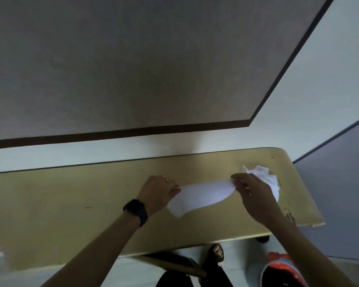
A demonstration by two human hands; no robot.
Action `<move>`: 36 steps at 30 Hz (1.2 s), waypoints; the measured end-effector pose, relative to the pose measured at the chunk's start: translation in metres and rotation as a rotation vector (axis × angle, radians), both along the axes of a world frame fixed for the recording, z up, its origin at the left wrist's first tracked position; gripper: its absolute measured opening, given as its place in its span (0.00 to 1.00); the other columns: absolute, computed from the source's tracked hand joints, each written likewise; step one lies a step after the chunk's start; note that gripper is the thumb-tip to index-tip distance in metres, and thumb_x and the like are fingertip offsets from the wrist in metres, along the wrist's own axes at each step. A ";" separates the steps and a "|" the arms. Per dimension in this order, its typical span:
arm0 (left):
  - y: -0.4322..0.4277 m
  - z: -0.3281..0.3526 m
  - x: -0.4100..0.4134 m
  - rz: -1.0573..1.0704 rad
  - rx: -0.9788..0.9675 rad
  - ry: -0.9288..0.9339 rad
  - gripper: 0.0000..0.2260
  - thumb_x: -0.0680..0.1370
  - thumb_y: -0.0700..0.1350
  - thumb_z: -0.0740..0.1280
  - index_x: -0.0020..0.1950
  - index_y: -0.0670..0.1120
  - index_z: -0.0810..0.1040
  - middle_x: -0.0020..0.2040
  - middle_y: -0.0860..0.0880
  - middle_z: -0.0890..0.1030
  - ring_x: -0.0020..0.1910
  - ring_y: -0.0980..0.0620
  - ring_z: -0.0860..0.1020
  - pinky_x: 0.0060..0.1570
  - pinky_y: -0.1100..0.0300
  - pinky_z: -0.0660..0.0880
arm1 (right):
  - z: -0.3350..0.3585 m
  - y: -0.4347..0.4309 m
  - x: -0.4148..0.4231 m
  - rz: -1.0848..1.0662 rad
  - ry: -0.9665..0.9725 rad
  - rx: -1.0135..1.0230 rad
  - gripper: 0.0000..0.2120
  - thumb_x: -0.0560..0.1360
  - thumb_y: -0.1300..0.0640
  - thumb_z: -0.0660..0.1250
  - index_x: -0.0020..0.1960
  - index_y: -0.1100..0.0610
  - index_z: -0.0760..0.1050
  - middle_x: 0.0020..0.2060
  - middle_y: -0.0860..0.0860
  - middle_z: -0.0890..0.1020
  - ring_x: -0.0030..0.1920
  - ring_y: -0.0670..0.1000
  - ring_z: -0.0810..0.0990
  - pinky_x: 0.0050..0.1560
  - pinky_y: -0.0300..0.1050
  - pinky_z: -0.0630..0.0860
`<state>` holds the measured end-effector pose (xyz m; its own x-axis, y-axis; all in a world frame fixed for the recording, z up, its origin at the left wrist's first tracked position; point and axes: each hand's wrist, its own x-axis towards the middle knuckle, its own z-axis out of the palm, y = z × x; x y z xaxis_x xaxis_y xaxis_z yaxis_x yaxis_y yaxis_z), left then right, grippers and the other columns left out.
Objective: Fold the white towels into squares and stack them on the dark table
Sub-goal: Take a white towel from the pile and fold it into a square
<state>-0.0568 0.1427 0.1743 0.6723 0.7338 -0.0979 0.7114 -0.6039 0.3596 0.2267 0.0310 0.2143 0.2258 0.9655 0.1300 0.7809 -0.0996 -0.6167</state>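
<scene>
My left hand [158, 191] pinches 1 end of a white towel [203, 195] and my right hand [252, 192] pinches the other, holding it stretched over the table [71, 204]. A crumpled pile [264, 172] of white cloth lies just behind my right hand.

Plain indoor room: bare wall [112, 59], worn table [71, 193].

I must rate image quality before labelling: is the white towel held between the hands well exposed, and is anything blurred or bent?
Head view: dim scene, yet the white cloth towel pinched by the left hand and right hand is washed out. Head view: the left edge is smeared; the edges of the olive table curve from the wide lens.
</scene>
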 end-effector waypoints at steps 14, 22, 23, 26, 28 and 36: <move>0.066 0.029 -0.045 0.210 0.274 -0.115 0.08 0.81 0.49 0.67 0.53 0.50 0.84 0.44 0.51 0.85 0.43 0.48 0.80 0.50 0.51 0.75 | -0.007 0.082 -0.009 0.033 -0.241 0.054 0.07 0.79 0.61 0.67 0.55 0.58 0.82 0.45 0.53 0.85 0.42 0.58 0.83 0.43 0.47 0.77; 0.038 0.005 -0.067 0.198 0.487 -0.156 0.12 0.79 0.49 0.63 0.50 0.49 0.86 0.44 0.51 0.85 0.43 0.48 0.80 0.50 0.53 0.76 | -0.040 0.055 -0.021 0.116 -0.303 0.106 0.05 0.77 0.63 0.70 0.51 0.58 0.82 0.44 0.53 0.85 0.42 0.56 0.83 0.39 0.50 0.80; 0.027 -0.007 -0.070 0.197 0.460 -0.141 0.13 0.79 0.49 0.62 0.50 0.49 0.86 0.44 0.51 0.85 0.44 0.47 0.81 0.50 0.53 0.76 | -0.053 0.047 -0.023 0.124 -0.294 0.078 0.05 0.76 0.63 0.70 0.51 0.58 0.82 0.45 0.53 0.84 0.43 0.56 0.83 0.40 0.50 0.80; -0.010 -0.049 -0.077 0.221 0.321 -0.059 0.14 0.77 0.50 0.60 0.49 0.51 0.85 0.43 0.52 0.84 0.44 0.48 0.81 0.49 0.55 0.75 | -0.092 0.016 -0.031 0.141 -0.236 -0.046 0.05 0.75 0.64 0.71 0.50 0.58 0.82 0.46 0.52 0.83 0.43 0.57 0.82 0.41 0.49 0.79; -0.038 -0.077 -0.078 0.236 0.200 0.002 0.14 0.76 0.51 0.59 0.47 0.52 0.85 0.41 0.53 0.84 0.44 0.49 0.81 0.48 0.56 0.75 | -0.119 -0.010 -0.036 0.150 -0.209 -0.148 0.04 0.75 0.63 0.71 0.49 0.57 0.81 0.46 0.52 0.83 0.43 0.58 0.82 0.40 0.48 0.78; -0.131 -0.146 -0.094 0.250 -0.159 0.111 0.13 0.76 0.52 0.59 0.43 0.55 0.84 0.38 0.55 0.84 0.41 0.49 0.81 0.45 0.56 0.76 | -0.183 -0.103 -0.047 0.191 -0.169 -0.540 0.06 0.77 0.63 0.69 0.52 0.57 0.83 0.49 0.52 0.83 0.49 0.59 0.80 0.47 0.50 0.76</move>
<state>-0.1507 0.0120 0.0286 0.4517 0.8446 -0.2876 0.8709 -0.3475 0.3475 0.1797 -0.0724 0.0313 0.0602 0.9264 -0.3717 0.8987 -0.2124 -0.3838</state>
